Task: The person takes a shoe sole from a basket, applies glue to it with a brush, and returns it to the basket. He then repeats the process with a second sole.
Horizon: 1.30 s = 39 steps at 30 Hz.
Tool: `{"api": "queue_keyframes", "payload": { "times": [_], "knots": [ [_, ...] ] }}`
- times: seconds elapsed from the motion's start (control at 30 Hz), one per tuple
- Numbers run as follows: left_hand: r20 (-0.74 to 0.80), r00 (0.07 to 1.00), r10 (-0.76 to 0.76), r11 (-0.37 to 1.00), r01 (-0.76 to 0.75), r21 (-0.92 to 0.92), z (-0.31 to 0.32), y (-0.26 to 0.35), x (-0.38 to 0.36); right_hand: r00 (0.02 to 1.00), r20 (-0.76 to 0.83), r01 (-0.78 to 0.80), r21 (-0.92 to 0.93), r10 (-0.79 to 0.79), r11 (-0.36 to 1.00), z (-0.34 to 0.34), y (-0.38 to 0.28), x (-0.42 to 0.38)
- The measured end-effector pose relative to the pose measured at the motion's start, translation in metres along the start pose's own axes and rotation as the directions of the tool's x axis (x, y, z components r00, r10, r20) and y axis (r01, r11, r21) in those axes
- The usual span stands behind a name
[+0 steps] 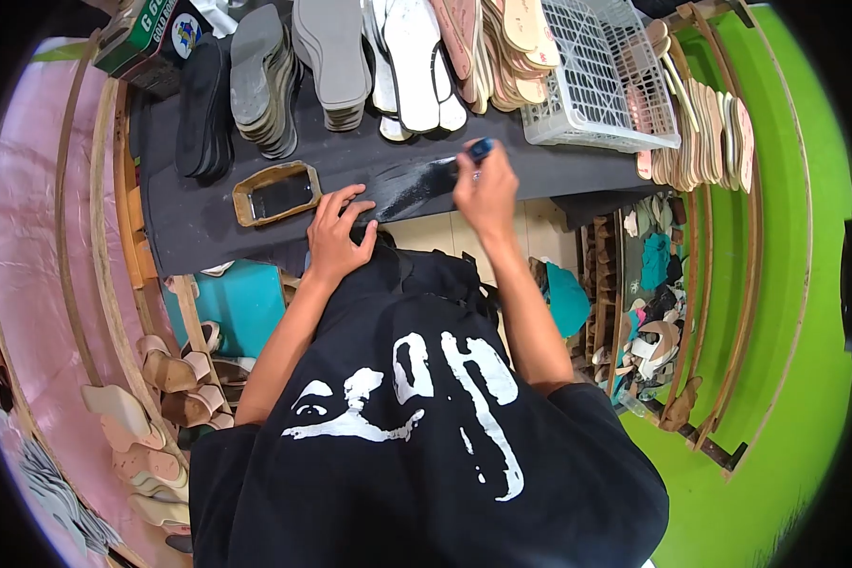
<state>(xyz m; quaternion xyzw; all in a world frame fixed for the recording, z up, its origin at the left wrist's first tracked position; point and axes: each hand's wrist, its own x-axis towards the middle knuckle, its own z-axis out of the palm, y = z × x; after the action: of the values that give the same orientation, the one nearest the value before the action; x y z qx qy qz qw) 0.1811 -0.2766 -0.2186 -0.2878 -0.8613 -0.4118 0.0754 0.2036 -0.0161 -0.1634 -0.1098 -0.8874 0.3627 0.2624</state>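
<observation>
My right hand (488, 192) is closed around what looks like a brush with a dark blue handle (480, 149); its working end is mostly hidden by my fingers. Under it, a wet, whitish streak (409, 189) shines on a dark piece lying on the black table cover. My left hand (339, 232) rests at the near edge of that piece, fingers spread and touching it. Just left of this hand stands an open brown tub (276, 193) with caked rims and a dark inside.
Along the back of the table stand black (205, 109), grey (331, 62), white (414, 71) and beige (521, 43) stacks of insoles. A clear plastic crate (596, 123) stands at the right, beside more beige soles (705, 137). Wooden racks with shoe parts flank both sides.
</observation>
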Motion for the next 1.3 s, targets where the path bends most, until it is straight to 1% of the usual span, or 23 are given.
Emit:
{"api": "queue_keyframes", "payload": {
  "times": [0.07, 0.1, 0.17, 0.2, 0.27, 0.33, 0.4, 0.47, 0.53, 0.6, 0.67, 0.7, 0.73, 0.8, 0.83, 0.9, 0.93, 1.0, 1.1, 1.17, 1.2, 1.27, 1.3],
  "knots": [
    [0.011, 1.000, -0.006, 1.000, 0.006, 0.002, -0.002, 0.000, 0.001, 0.992, 0.073, 0.103, 0.007, -0.103, 0.995, 0.004, -0.008, -0.006],
    [0.008, 1.000, -0.003, 1.000, 0.003, -0.005, -0.003, 0.000, 0.001, 0.993, 0.067, 0.099, 0.005, -0.099, 0.995, 0.003, -0.002, -0.004],
    [0.006, 1.000, -0.001, 1.000, 0.001, -0.013, -0.003, -0.001, 0.001, 0.998, -0.063, 0.010, 0.037, -0.008, 0.999, -0.005, 0.022, 0.005],
    [0.002, 1.000, 0.013, 1.000, -0.013, -0.013, -0.003, -0.002, 0.001, 0.998, -0.064, 0.011, 0.037, -0.009, 0.999, -0.011, 0.030, 0.009],
    [-0.004, 1.000, 0.026, 1.000, -0.026, -0.009, -0.001, -0.005, 0.000, 0.982, -0.141, -0.128, 0.010, 0.129, 0.992, -0.023, 0.042, 0.016],
    [-0.038, 0.998, 0.049, 0.998, -0.050, -0.039, 0.001, -0.007, 0.000, 0.974, -0.135, -0.180, 0.045, 0.184, 0.983, -0.026, 0.044, 0.014],
    [-0.042, 0.998, 0.051, 0.998, -0.053, -0.035, 0.001, -0.007, -0.001, 0.959, -0.022, -0.275, 0.152, 0.281, 0.949, -0.025, 0.039, 0.004],
    [-0.045, 0.998, 0.054, 0.998, -0.056, -0.032, 0.002, -0.006, 0.000, 0.967, -0.031, -0.247, 0.156, 0.254, 0.956, -0.028, 0.039, 0.004],
    [-0.032, 0.999, 0.037, 0.999, -0.038, -0.033, 0.001, -0.004, 0.000, 0.963, -0.168, -0.199, 0.085, 0.211, 0.976, -0.031, 0.043, 0.010],
    [-0.024, 0.999, 0.044, 0.999, -0.044, -0.018, 0.000, -0.003, 0.000, 0.940, -0.175, -0.273, 0.133, 0.294, 0.953, -0.028, 0.039, 0.007],
    [-0.012, 0.999, 0.051, 0.999, -0.051, -0.010, 0.001, -0.001, 0.000, 0.998, -0.069, 0.002, -0.132, -0.011, 0.991, -0.020, 0.029, -0.001],
    [-0.017, 0.999, 0.047, 0.999, -0.047, -0.011, 0.001, -0.001, 0.001, 0.994, -0.001, 0.111, -0.176, -0.113, 0.978, -0.012, 0.017, -0.010],
    [-0.023, 0.999, 0.042, 0.999, -0.042, -0.012, 0.002, 0.000, 0.002, 0.975, 0.072, 0.222, -0.212, -0.211, 0.952, -0.003, 0.002, -0.022],
    [-0.009, 0.999, 0.045, 0.999, -0.045, -0.009, 0.002, 0.001, 0.004, 0.933, 0.240, 0.299, -0.096, -0.270, 0.949, 0.010, -0.028, -0.042],
    [0.003, 0.999, 0.045, 0.999, -0.045, 0.000, 0.001, 0.001, 0.003, 0.933, 0.240, 0.298, -0.094, -0.269, 0.950, 0.011, -0.035, -0.044],
    [0.010, 0.999, 0.050, 0.999, -0.050, -0.014, -0.001, 0.000, 0.003, 0.926, 0.233, 0.269, 0.149, -0.298, 0.952, 0.013, -0.044, -0.047],
    [0.013, 0.998, 0.055, 0.998, -0.055, -0.033, 0.000, 0.000, 0.004, 0.926, 0.231, 0.269, 0.149, -0.298, 0.952, 0.011, -0.038, -0.045],
    [0.027, 0.998, 0.064, 0.997, -0.062, -0.052, 0.004, 0.001, 0.005, 0.999, 0.026, 0.023, 0.145, -0.028, 0.989, 0.001, -0.008, -0.033],
    [0.042, 0.997, 0.062, 0.994, -0.058, -0.089, 0.014, 0.006, 0.012, 0.997, -0.068, -0.033, 0.054, 0.037, 0.998, -0.026, 0.032, -0.008],
    [0.052, 0.997, 0.064, 0.991, -0.057, -0.122, 0.022, 0.009, 0.020, 0.963, -0.183, -0.176, 0.121, 0.196, 0.977, -0.038, 0.040, 0.000],
    [0.054, 0.996, 0.064, 0.990, -0.057, -0.127, 0.025, 0.011, 0.024, 0.963, -0.183, -0.178, 0.117, 0.197, 0.977, -0.039, 0.038, -0.001],
    [0.062, 0.997, 0.051, 0.991, -0.043, -0.125, 0.028, 0.013, 0.030, 0.997, -0.076, -0.016, -0.112, 0.008, 0.994, -0.032, 0.030, -0.008],
    [0.064, 0.997, 0.049, 0.991, -0.040, -0.126, 0.028, 0.012, 0.031, 0.998, -0.043, 0.032, -0.084, -0.036, 0.996, -0.023, 0.019, -0.015]
  ]
}}
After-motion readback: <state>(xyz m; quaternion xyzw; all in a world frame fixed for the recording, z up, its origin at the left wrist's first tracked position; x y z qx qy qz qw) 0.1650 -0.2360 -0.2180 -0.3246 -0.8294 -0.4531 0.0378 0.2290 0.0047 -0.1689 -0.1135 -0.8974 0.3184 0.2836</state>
